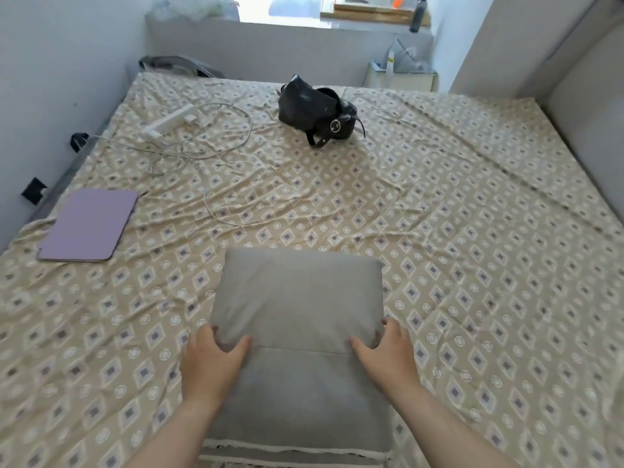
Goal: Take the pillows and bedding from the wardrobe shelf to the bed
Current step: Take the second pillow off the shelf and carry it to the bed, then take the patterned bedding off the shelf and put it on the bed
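Delivery step: left hand (212,361) and right hand (388,354) each grip a side of the grey pillow (297,298), seemingly atop folded bedding (297,403); next, both likely need lowering onto the bed (472,231).

Home bedroom: patterned-sheet bed (439,231), handbag (315,111), window ledge (337,25).

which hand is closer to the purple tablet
Left. The left hand grips the pillow on its left side, below and right of the tablet; the right hand grips the pillow's right side, farther off.
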Demonstrator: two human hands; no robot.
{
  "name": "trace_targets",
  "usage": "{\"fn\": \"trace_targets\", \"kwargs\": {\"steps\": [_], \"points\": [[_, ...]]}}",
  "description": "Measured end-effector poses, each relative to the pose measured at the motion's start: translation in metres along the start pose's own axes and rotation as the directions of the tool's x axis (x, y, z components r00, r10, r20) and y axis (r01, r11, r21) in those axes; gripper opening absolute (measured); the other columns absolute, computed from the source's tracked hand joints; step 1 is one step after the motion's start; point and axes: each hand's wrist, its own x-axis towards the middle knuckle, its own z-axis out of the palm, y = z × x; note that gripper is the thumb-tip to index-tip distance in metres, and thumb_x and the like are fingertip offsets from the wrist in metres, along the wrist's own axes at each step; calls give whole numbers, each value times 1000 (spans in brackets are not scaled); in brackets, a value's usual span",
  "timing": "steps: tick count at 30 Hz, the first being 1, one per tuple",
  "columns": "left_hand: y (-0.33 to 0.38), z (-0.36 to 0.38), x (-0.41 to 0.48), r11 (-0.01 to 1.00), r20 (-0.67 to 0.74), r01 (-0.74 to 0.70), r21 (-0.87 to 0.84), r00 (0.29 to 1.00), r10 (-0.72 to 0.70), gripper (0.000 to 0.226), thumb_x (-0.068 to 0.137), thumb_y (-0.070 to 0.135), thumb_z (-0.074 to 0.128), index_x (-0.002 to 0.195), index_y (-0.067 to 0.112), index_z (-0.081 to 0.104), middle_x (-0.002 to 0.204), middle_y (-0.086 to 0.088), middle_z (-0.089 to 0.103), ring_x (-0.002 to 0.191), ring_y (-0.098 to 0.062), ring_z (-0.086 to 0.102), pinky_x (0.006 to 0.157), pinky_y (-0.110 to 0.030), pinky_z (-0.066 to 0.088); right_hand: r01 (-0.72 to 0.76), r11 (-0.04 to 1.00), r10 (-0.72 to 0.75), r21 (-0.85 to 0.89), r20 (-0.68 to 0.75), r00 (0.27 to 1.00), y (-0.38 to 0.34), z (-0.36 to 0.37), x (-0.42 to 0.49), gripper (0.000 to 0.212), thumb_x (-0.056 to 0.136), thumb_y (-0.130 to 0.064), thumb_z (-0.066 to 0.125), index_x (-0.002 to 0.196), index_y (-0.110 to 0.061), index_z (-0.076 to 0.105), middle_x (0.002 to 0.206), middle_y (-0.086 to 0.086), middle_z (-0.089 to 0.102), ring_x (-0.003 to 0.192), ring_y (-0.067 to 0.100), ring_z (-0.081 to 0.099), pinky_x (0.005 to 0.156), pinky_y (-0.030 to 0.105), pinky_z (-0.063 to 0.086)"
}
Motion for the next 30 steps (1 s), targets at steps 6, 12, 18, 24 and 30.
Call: {"fn": "trace_targets", "kwargs": {"steps": [6, 12, 18, 24, 30], "points": [[103, -67, -36, 935, 141, -254, -246, 945, 294, 14, 90, 34, 58, 84, 23, 66, 83, 9, 67, 87, -11, 62, 75, -29, 44, 213, 970, -210, 116, -33, 977, -72, -98, -35, 58, 84, -36, 65, 136, -19, 43, 135, -3, 46, 128, 15, 42, 106, 30, 34], [208, -131, -117, 816, 120, -417, -402, 859, 498, 25, 95, 31, 49, 73, 23, 59, 64, 14, 58, 61, 0, 52, 57, -13, 36, 294, 909, -272, 294, -116, 955, -99, -201, -113, 42, 87, -34, 64, 126, -26, 49, 123, -12, 51, 117, 7, 47, 97, 29, 39], [280, -187, -165, 657, 47, -565, -499, 740, 671, 32, 96, 34, 48, 77, 10, 59, 69, -9, 54, 64, -15, 47, 62, -32, 37, 341, 848, -223, 405, -310, 924, -110, -285, -193, 31, 89, -35, 63, 117, -29, 51, 121, -10, 54, 118, 8, 49, 98, 31, 41], [321, -220, -198, 442, 6, -679, -586, 542, 840, 44, 87, 46, 45, 80, 5, 60, 81, -5, 53, 73, -11, 45, 63, -23, 34, 379, 825, -103, 419, -548, 830, -109, -328, -268, 36, 89, -35, 63, 122, -27, 53, 123, -10, 55, 117, 9, 51, 99, 31, 42], [341, -242, -253, 264, 77, -675, -689, 295, 953, 27, 85, 42, 47, 88, 23, 65, 89, 4, 67, 81, 7, 55, 69, -10, 39, 360, 873, 18, 329, -760, 650, -87, -334, -353, 30, 88, -34, 64, 116, -29, 53, 120, -10, 55, 114, 7, 50, 97, 31, 42]]}}
